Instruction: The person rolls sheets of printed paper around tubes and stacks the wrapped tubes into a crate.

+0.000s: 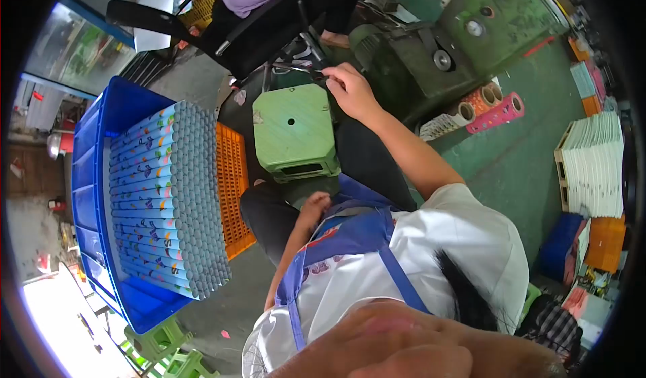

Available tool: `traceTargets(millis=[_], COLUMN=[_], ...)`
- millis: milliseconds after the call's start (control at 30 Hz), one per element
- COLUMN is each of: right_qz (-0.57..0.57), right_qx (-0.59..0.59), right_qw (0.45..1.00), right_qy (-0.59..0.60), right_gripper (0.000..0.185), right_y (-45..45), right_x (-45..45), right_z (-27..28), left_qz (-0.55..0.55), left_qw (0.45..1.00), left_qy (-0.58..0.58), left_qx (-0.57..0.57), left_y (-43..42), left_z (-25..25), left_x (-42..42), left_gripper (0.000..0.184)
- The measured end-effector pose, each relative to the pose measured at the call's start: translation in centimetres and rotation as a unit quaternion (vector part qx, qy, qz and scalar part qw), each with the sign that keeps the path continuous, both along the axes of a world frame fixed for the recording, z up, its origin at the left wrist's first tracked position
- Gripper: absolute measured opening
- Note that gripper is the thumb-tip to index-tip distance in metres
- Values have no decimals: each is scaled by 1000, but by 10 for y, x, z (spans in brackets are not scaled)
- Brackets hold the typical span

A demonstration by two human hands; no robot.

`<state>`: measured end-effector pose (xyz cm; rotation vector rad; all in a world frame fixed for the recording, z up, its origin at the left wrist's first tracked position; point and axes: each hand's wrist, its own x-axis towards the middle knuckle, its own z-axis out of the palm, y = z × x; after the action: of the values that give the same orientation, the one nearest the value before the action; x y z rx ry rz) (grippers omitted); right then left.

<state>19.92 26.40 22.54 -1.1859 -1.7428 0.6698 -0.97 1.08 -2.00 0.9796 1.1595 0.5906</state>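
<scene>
Right hand [353, 94] sat at 2 o'clock from green plastic stool [297, 135], left hand [314, 208] near 5:30; couldn't tell either grip's state.

Spreads green to the right of the green stool [306, 139] and greyer to its left, as the floor [494, 156]. Carries that stool, plus the large green machine [515, 24] beyond it to the right. Bears, lower left of the stool in view, a pink scrap [225, 334] and, farther off, other green stools [182, 364]. Cannot tell about direct contact beneath the orange basket [232, 189], just left of the stool, or the blue crate [91, 176] further left.
</scene>
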Motion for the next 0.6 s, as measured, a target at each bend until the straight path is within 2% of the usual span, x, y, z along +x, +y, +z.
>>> traceTargets(millis=[100,200,267,333,367,400,433,467,500,533,567,600], right_qz=[-14,-69,-136,-270,-232,-308,-346,-286,-199,-160,-103,-101], right_qx=[201,202,305,300,354,218,77,44,-85,-177,-189,-242], right_qw=[977,973,910,845,871,851,790,840,864,910,914,907], right_qy=[-68,-86,-248,-351,-250,-366,-501,-460,-454,-340,-343,-330], right_gripper=[19,15,18,27,21,31,41,57,74,85,91,92], right_y=[6,23,67,114,146,166,185,199,227,256,272,291], right_x=[34,83,133,179,216,241,265,300,337,373,393,415], right_z=[23,53,63,79,81,90,101,98,82,50,39,29], left_qz=[199,235,251,233,226,233,215,214,234,253,266,277], left_qw=[959,946,938,946,950,947,950,950,946,941,938,937], left_qy=[-140,-156,-164,-148,-142,-145,-156,-169,-179,-181,-185,-164], left_qx=[-142,-159,-174,-168,-164,-167,-162,-152,-138,-131,-125,-137], left_y=[22,22,19,18,18,19,20,21,15,11,15,20], left_z=[44,26,23,30,31,26,15,6,1,4,8,9], left_x=[-9,-19,-20,-17,-14,-10,-6,-5,-11,-12,-9,-6], left_gripper=[20,18,18,17,17,17,17,18,18,17,16,16])
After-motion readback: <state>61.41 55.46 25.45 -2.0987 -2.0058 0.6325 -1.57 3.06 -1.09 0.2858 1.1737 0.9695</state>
